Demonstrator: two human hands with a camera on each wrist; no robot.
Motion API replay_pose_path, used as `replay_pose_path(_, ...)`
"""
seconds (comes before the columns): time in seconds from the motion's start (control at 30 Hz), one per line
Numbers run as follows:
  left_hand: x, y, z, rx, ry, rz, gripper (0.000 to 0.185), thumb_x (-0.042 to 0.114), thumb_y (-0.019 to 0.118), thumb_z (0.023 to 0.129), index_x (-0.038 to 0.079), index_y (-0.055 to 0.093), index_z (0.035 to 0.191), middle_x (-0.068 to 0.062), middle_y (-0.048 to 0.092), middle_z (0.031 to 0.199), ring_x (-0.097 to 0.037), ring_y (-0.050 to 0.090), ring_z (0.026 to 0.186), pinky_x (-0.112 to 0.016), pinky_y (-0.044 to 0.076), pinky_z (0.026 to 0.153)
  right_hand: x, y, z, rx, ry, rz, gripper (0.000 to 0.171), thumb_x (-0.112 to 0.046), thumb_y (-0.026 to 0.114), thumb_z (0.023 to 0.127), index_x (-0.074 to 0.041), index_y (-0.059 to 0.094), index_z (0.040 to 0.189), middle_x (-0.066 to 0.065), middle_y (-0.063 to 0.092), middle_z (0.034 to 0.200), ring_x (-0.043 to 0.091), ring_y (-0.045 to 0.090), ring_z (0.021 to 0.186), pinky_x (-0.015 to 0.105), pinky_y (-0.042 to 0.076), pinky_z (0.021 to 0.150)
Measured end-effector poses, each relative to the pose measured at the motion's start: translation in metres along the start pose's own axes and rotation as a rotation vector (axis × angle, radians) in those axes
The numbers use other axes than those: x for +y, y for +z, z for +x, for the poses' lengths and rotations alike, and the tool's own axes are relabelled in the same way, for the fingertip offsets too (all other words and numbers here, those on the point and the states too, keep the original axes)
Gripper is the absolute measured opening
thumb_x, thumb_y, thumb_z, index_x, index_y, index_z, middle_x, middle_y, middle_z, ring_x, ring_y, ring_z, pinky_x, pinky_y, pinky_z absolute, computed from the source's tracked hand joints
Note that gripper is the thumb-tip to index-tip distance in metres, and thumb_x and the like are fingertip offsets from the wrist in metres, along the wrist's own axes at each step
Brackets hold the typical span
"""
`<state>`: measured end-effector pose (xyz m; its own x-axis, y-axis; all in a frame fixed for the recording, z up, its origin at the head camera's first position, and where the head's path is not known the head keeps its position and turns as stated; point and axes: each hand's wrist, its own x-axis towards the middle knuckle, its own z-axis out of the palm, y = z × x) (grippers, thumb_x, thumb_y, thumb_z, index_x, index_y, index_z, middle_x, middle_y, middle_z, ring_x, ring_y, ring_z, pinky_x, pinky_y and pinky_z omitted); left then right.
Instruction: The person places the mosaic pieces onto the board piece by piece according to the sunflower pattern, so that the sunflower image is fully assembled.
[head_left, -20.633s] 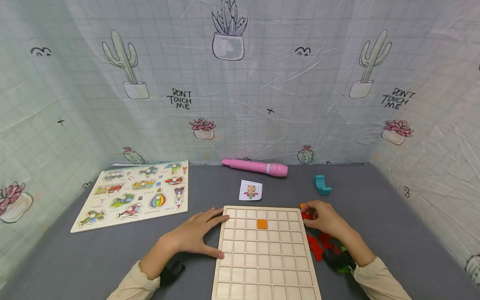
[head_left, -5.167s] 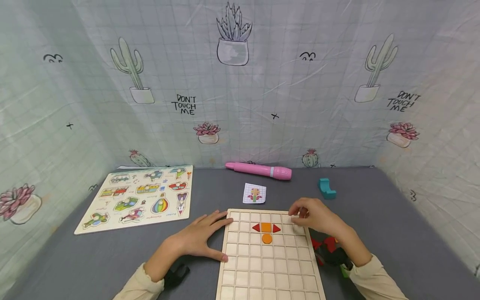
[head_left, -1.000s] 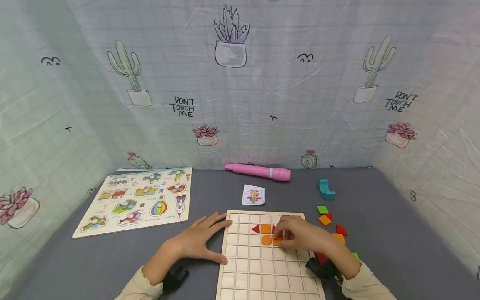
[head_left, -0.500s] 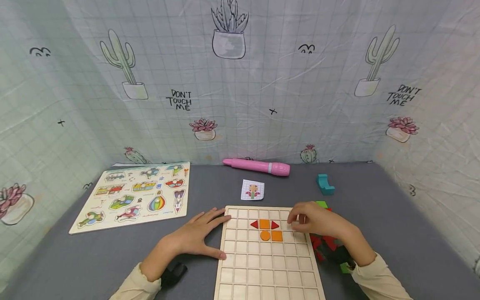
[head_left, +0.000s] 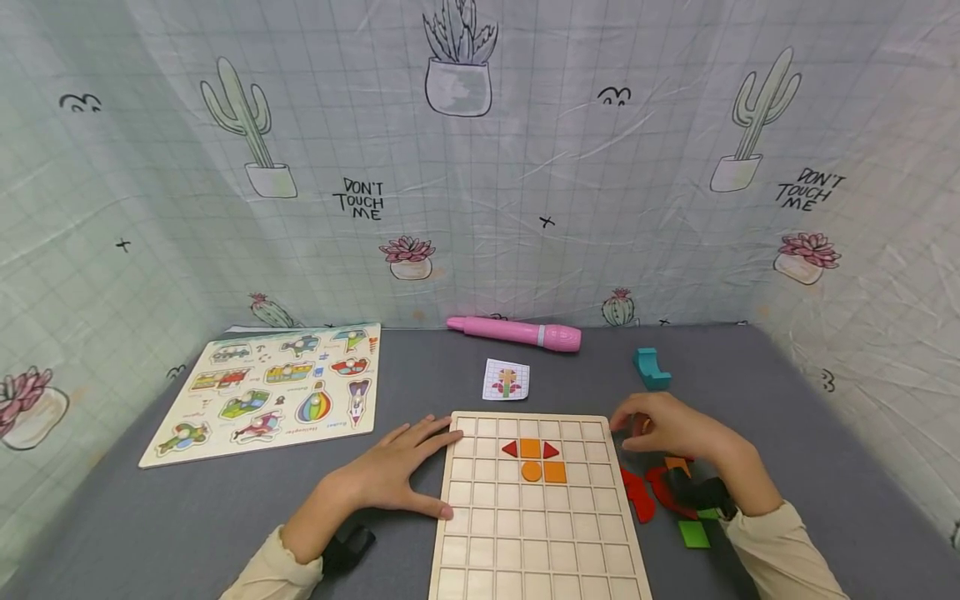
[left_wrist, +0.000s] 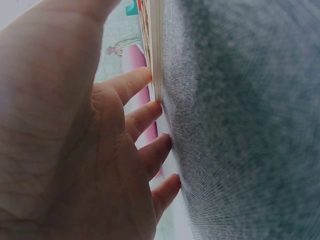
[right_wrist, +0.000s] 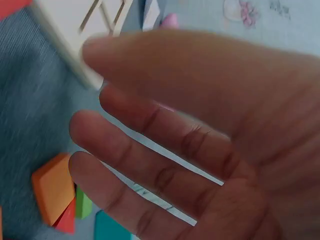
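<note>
A wooden grid board (head_left: 517, 525) lies in front of me. On it sit two orange square tiles (head_left: 555, 472), an orange disc (head_left: 532, 471) and two red triangle tiles (head_left: 510, 449). My left hand (head_left: 386, 475) touches the board's left edge with fingers spread; the left wrist view shows its fingertips against that edge (left_wrist: 156, 50). Past the far right corner, my right hand (head_left: 671, 429) hovers over loose tiles. In the right wrist view nothing shows between its thumb and loosely bent fingers, and an orange tile (right_wrist: 54, 190) lies just beyond them.
Red pieces (head_left: 637, 496) and green tiles (head_left: 693, 534) lie right of the board, partly under the right wrist. Beyond it are a small pattern card (head_left: 506, 380), a pink microphone-like toy (head_left: 513, 332) and a teal block (head_left: 651, 370). A picture puzzle (head_left: 262, 392) lies left.
Over about twenty seconds, both red triangles, the orange disc and a second orange square joined the first square. A second ago the right hand was at that second square; it has since moved right.
</note>
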<state>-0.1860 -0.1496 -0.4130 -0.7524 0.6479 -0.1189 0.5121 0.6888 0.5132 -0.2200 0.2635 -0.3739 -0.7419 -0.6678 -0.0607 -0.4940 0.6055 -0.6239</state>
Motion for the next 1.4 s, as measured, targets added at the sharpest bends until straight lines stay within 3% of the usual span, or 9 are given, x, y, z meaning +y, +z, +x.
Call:
replay_pose_path(0.3,0.001,-0.001,-0.001,0.006,0.017,0.002,0.095,0.058,0.075,0.077,0.018,0.034,0.153,-0.011,0.025,0.160,-0.038,0.019,0.147,-0.062,0.015,0.115,0.034,-0.002,-0.006,0.062,-0.127,-0.037,0.028,0.011,0.070,0.075,-0.004,0.070,0.098,0.003,0.062,0.094,0.012,0.052,0.076,0.025,0.047,0.061)
replay_pose_path(0.4,0.001,-0.001,-0.002,0.005,0.011,0.006,0.095,0.059,0.075,0.077,0.019,0.034,0.153,-0.011,0.025,0.160,-0.038,0.019,0.147,-0.062,0.015,0.116,0.035,-0.002,-0.008,0.067,-0.079,-0.056,0.031,0.012,0.068,0.072,-0.006,0.071,0.097,0.004,0.063,0.096,0.013,0.052,0.078,0.027,0.048,0.063)
replay_pose_path(0.53,0.001,-0.001,-0.001,0.004,0.014,0.008,0.095,0.059,0.074,0.077,0.019,0.034,0.153,-0.010,0.024,0.160,-0.037,0.018,0.147,-0.061,0.015,0.116,0.030,-0.004,-0.009,0.050,0.050,-0.092,0.036,0.018,0.066,0.069,-0.005,0.071,0.096,0.009,0.062,0.100,0.016,0.052,0.080,0.027,0.048,0.066)
replay_pose_path(0.67,0.001,-0.002,-0.001,0.004,0.021,0.001,0.095,0.058,0.075,0.077,0.018,0.034,0.153,-0.010,0.024,0.160,-0.038,0.018,0.147,-0.061,0.015,0.116,0.028,-0.004,-0.008,0.054,0.106,-0.115,0.037,0.022,0.063,0.069,-0.002,0.070,0.096,0.010,0.062,0.098,0.018,0.052,0.078,0.025,0.048,0.064)
replay_pose_path(1.13,0.001,0.002,-0.002,-0.003,-0.007,-0.006,0.095,0.059,0.075,0.076,0.019,0.035,0.153,-0.009,0.023,0.160,-0.035,0.016,0.148,-0.060,0.013,0.117,0.025,0.004,-0.002,0.053,0.049,-0.125,0.027,0.009,0.069,0.078,0.002,0.069,0.104,0.002,0.056,0.088,0.009,0.044,0.070,0.023,0.041,0.058)
replay_pose_path(1.4,0.001,0.001,-0.001,-0.001,-0.004,-0.009,0.095,0.058,0.076,0.076,0.018,0.035,0.153,-0.009,0.023,0.160,-0.036,0.016,0.148,-0.060,0.013,0.117,0.020,0.004,-0.002,0.049,0.067,-0.144,0.026,0.002,0.074,0.078,0.001,0.069,0.104,0.003,0.060,0.094,0.012,0.049,0.075,0.025,0.046,0.063)
